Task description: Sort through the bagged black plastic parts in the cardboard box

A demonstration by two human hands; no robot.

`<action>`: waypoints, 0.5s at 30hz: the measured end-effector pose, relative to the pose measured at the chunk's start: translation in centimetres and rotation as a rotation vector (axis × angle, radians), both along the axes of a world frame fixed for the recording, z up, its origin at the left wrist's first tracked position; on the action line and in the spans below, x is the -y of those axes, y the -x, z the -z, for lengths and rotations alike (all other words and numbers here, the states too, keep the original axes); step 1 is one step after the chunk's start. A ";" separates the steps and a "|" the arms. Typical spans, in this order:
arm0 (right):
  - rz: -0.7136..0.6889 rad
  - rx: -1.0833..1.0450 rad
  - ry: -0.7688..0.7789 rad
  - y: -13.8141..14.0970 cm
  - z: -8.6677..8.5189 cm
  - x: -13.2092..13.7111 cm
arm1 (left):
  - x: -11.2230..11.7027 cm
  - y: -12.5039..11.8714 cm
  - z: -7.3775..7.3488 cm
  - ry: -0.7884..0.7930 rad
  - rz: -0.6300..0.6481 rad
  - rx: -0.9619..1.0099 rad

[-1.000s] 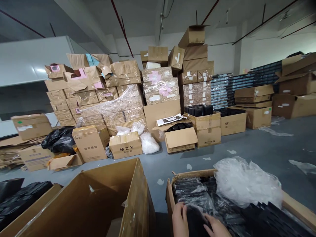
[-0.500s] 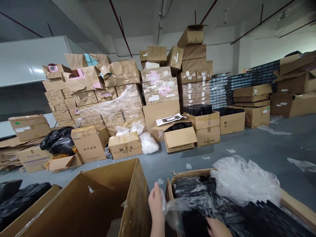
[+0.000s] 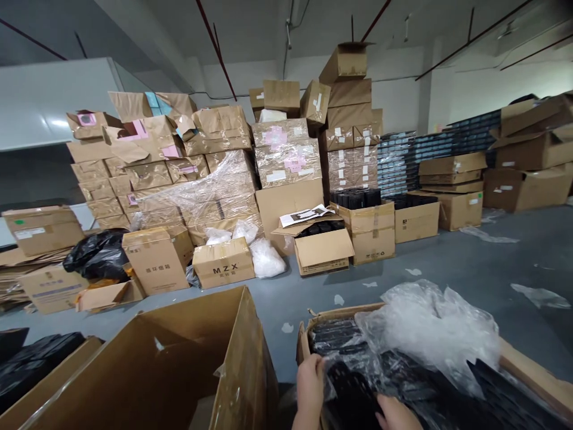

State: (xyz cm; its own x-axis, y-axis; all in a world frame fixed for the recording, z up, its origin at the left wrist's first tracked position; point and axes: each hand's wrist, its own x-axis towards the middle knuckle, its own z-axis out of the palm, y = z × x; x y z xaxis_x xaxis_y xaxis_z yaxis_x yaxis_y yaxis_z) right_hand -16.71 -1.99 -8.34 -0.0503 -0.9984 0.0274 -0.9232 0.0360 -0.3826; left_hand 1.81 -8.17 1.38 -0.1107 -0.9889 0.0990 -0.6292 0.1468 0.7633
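Note:
My left hand (image 3: pixel 310 382) is closed in a pinch on a thin clear plastic bag (image 3: pixel 330 385), at the left side of a carton (image 3: pixel 301 346) packed with black parts. A black plastic piece (image 3: pixel 351 391) lies partly inside or under this film, between my hands. My right hand (image 3: pixel 396 413) grips the right edge of that piece, its thumb on top; the other fingers are mostly hidden. Several wrapped black plastic pieces (image 3: pixel 335 334) stand in rows behind it. Crumpled clear plastic bags (image 3: pixel 441 319) are heaped over the carton's far right part.
A large open carton (image 3: pixel 179 334) stands left of my hands, with a flap low inside. Further left is a box of black pieces (image 3: pixel 45 364). Across the grey floor (image 3: pixel 322 286) stand the MZX carton (image 3: pixel 224 263), other boxes and wrapped stacks (image 3: pixel 215 185). Plastic scraps lie about.
My left hand has moved right and down, towards the black piece, drawing the film with it. My right hand stays on the piece. The view has shifted slightly.

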 end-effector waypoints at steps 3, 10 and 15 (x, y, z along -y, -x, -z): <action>0.032 0.031 0.019 -0.2 -0.1 0.0 | -0.2 0.1 -0.5 0.068 -0.017 -0.288; 0.108 0.179 0.118 -0.2 -0.7 0.2 | 1.2 0.2 -2.3 0.086 -0.218 -0.857; 0.136 0.336 0.252 0.6 -2.5 0.5 | 0.7 -0.7 -3.1 -0.009 -0.264 -1.013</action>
State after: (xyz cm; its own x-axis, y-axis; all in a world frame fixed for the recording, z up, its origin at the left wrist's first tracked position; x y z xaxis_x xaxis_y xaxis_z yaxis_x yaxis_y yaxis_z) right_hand -17.31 -2.46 -5.88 -0.2285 -0.9462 0.2291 -0.7391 0.0155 -0.6734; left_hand 2.53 -8.86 4.48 0.2393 -0.9708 0.0176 0.2941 0.0897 0.9515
